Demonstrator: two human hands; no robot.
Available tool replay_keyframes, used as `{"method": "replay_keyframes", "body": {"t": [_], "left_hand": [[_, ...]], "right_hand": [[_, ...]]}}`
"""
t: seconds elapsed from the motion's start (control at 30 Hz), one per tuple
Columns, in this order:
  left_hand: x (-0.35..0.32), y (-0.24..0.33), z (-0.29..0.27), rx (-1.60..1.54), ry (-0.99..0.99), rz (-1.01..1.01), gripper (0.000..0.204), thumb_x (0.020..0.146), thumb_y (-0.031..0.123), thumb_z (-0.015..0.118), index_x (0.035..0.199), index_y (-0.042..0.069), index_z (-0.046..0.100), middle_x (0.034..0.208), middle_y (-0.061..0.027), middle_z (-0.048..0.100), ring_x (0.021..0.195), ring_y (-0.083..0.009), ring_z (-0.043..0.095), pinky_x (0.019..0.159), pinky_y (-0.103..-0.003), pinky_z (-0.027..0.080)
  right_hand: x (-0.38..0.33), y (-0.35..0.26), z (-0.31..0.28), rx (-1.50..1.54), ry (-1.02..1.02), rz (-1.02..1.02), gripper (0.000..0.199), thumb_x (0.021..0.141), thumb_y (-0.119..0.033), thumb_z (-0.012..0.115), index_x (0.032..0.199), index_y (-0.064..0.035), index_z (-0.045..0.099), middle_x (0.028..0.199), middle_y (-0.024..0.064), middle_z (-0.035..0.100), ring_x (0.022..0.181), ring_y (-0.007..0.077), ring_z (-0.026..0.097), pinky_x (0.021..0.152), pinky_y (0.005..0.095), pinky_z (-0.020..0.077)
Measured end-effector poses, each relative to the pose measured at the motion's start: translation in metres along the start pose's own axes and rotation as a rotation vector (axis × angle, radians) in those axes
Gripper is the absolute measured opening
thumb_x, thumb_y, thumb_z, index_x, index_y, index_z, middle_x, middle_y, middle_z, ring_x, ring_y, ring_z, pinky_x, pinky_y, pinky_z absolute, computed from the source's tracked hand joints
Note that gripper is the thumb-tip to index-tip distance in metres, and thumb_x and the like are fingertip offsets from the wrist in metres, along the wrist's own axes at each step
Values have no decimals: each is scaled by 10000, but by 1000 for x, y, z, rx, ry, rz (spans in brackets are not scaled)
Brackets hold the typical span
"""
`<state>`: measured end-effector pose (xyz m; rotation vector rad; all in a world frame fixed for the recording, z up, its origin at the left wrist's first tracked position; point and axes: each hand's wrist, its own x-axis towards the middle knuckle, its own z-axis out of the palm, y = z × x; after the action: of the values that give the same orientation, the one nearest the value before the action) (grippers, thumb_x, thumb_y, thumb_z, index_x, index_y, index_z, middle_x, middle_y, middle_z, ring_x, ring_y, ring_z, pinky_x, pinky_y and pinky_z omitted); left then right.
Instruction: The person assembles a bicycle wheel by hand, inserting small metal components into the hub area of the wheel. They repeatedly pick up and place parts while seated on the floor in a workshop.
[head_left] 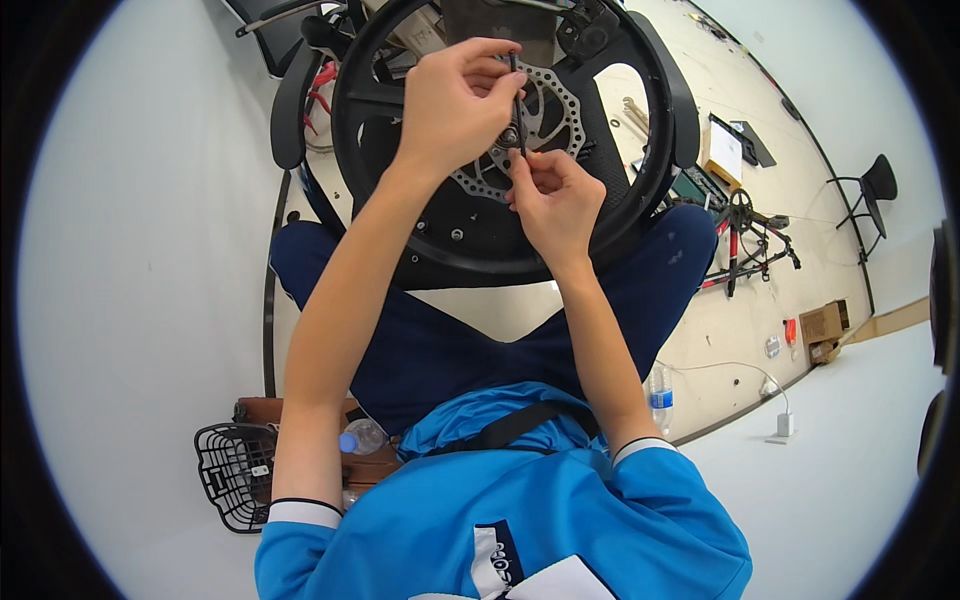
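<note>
In front of me lies a black spoked wheel (355,120) with a silver, hole-edged brake disc (572,112) at its hub. A thin black rod (519,120), much like the long arm of a hex key, stretches over the hub. My left hand (462,100) pinches its far end between thumb and fingers. At the near end, my right hand (557,205) is closed with thumb and fingertips on the rod. Whether the rod touches a bolt is hidden by the fingers. Small metal nuts (457,235) lie on the black surface inside the rim.
The wheel rests on a black armchair; its left armrest (290,112) is beside it. Red-handled pliers (320,98) lie left. Right on the floor are wrenches (634,114), a red-black bicycle frame (734,245) and a box (722,155). Bottles (661,392) and a black basket (228,470) are close by me.
</note>
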<state>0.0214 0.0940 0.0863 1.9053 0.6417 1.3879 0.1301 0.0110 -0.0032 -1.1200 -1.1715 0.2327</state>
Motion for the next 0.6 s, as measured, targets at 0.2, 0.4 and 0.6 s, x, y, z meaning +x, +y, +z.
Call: {"method": "replay_keyframes", "body": {"t": [0.2,0.4,0.6], "left_hand": [[12,4,32,239,-86,176,255,881,47,676,1121,17,756,855,-144,773,745,-179,769,697,-273,598],[5,8,51,498,-278,554,335,828,-8,655,1157,7,719,864,-156,706,826,-316,712,717,-368,578],[-31,15,62,769,-508,667,287,788,75,670,1070,24,660,907,-95,654,860,-271,701,732,-374,585]], "right_hand": [[-3,5,5,22,94,75,163,868,-39,778,777,43,670,588,75,679,515,111,676,497,227,490],[-8,11,-1,10,84,91,158,826,-62,791,791,41,675,599,66,686,531,137,688,534,251,511],[-36,1,-59,36,2,282,107,905,-32,722,926,70,702,663,57,690,543,97,657,506,226,500]]}}
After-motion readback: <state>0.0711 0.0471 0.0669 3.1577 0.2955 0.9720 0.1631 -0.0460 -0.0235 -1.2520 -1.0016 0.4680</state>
